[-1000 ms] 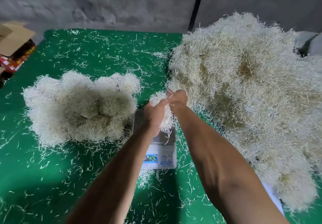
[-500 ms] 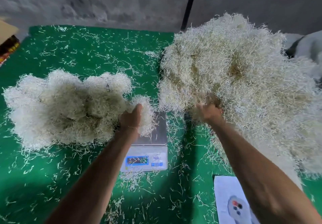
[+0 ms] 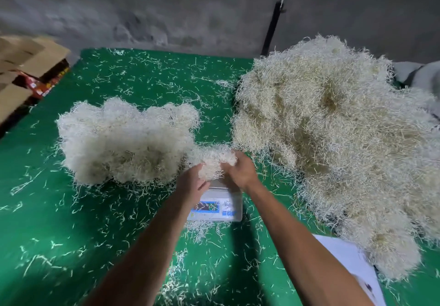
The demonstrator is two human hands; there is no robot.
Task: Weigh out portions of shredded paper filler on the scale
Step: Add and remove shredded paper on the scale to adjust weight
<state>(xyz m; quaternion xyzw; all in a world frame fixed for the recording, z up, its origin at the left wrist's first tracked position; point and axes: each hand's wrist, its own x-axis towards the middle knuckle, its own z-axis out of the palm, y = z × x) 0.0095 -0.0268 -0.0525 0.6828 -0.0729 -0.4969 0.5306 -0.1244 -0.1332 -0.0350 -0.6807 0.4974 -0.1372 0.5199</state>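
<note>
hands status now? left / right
Left hand: fingers curled round the clump of shredded paper over the scale.
Right hand: gripping the same clump from the other side.

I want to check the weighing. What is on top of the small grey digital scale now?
Over the small grey digital scale, both hands, left hand and right hand, grip one clump of white shredded paper. Hands and clump cover the platform, so contact is unclear; the display is blurred.
</note>
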